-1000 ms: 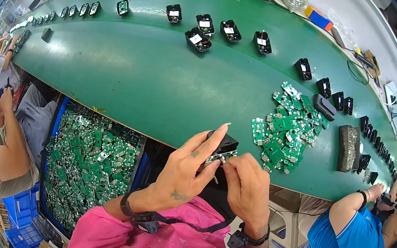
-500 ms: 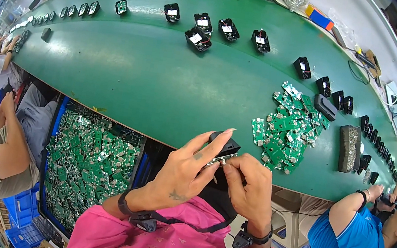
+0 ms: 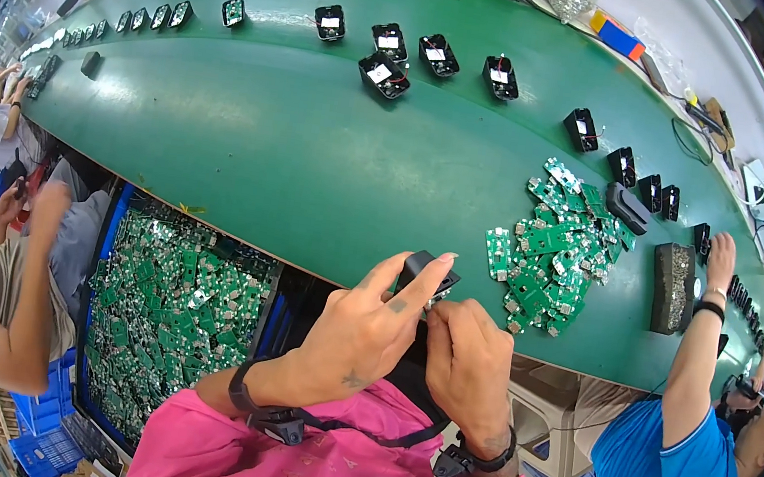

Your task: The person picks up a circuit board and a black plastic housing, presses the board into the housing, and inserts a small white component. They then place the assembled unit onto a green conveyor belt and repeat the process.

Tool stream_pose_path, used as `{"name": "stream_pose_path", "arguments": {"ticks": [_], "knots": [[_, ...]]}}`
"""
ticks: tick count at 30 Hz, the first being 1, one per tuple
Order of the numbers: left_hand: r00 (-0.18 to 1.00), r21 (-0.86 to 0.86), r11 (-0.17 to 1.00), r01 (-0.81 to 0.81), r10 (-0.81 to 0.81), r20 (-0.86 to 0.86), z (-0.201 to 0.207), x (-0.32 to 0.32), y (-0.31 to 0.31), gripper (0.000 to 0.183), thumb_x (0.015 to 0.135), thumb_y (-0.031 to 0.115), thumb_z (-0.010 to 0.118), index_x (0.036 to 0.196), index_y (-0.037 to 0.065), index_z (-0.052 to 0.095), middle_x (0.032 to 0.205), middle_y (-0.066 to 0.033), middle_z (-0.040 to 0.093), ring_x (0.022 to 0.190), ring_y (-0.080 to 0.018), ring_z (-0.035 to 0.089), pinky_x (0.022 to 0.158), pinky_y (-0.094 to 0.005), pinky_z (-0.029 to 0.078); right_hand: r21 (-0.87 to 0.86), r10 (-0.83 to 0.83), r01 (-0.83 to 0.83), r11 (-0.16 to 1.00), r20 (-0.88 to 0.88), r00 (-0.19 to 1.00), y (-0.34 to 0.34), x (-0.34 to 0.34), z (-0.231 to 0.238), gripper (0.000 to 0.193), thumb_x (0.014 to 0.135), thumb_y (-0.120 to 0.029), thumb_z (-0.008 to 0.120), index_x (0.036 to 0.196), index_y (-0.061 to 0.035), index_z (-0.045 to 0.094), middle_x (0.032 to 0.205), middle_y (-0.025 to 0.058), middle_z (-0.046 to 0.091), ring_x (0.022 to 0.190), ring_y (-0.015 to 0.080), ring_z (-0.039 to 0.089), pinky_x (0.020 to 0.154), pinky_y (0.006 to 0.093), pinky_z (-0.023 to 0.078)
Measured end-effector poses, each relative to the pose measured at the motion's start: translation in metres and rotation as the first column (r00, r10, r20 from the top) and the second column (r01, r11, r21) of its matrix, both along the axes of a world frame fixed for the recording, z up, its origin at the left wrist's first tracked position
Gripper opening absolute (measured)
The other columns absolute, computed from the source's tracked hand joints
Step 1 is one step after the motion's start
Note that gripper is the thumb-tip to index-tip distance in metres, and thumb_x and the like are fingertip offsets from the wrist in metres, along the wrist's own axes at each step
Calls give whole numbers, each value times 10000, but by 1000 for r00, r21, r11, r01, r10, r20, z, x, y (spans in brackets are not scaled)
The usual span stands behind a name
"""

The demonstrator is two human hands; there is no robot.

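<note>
Close to the table's near edge, my left hand point(image 3: 361, 327) is closed around a small black plastic housing point(image 3: 418, 270), its index finger lying along the top. My right hand point(image 3: 470, 358) meets the housing's right side in a pinch. Whatever sits between those right fingertips is hidden by them. Just beyond, to the right, lies a heap of green circuit boards point(image 3: 550, 241). A dark closed case point(image 3: 627, 208) rests at the heap's right side.
Open black housings point(image 3: 440, 56) line the green table point(image 3: 297, 150). A foam block point(image 3: 673, 288) stands right of the boards. A blue-edged bin point(image 3: 113, 232) of circuit boards sits at my left. A co-worker's arm point(image 3: 697, 352) reaches over the table at right.
My right hand has shifted slightly left against the housing, and the housing has tilted. The co-worker at right has stretched an arm toward the row. At left, a person's arms have risen.
</note>
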State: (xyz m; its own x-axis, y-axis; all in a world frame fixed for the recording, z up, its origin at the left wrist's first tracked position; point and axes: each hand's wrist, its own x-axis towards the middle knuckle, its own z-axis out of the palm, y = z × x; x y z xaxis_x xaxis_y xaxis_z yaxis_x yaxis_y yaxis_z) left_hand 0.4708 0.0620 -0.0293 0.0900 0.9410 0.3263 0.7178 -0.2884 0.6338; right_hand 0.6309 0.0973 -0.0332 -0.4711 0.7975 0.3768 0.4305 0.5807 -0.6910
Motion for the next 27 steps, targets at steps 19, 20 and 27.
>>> {"name": "stream_pose_path", "arguments": {"ticks": [19, 20, 27], "knots": [[754, -321, 924, 206, 59, 655, -10, -19, -1, 656, 868, -14, 709, 1471, 56, 462, 1409, -114, 489, 1112, -178, 627, 863, -309, 602, -327, -225, 174, 929, -124, 966, -1, 11, -37, 122, 919, -91, 689, 952, 17, 643, 731, 75, 652, 597, 151, 606, 543, 279, 474], [756, -295, 932, 211, 36, 653, -14, -19, -2, 647, 868, -23, 701, 1466, 58, 468, 1403, -115, 491, 1102, -185, 635, 866, -319, 608, -328, -211, 158, 931, -131, 969, -2, 7, -32, 122, 919, -91, 689, 952, 17, 643, 731, 75, 652, 597, 151, 606, 543, 279, 474], [739, -268, 943, 196, 37, 673, -17, -17, -3, 600, 878, -48, 670, 1441, 38, 485, 1364, -121, 515, 1078, -194, 649, 834, -319, 619, -535, -424, 168, 828, -400, 813, -7, -11, -18, 178, 930, -63, 698, 1054, 28, 607, 862, 32, 631, 689, 49, 578, 561, 191, 439]]}}
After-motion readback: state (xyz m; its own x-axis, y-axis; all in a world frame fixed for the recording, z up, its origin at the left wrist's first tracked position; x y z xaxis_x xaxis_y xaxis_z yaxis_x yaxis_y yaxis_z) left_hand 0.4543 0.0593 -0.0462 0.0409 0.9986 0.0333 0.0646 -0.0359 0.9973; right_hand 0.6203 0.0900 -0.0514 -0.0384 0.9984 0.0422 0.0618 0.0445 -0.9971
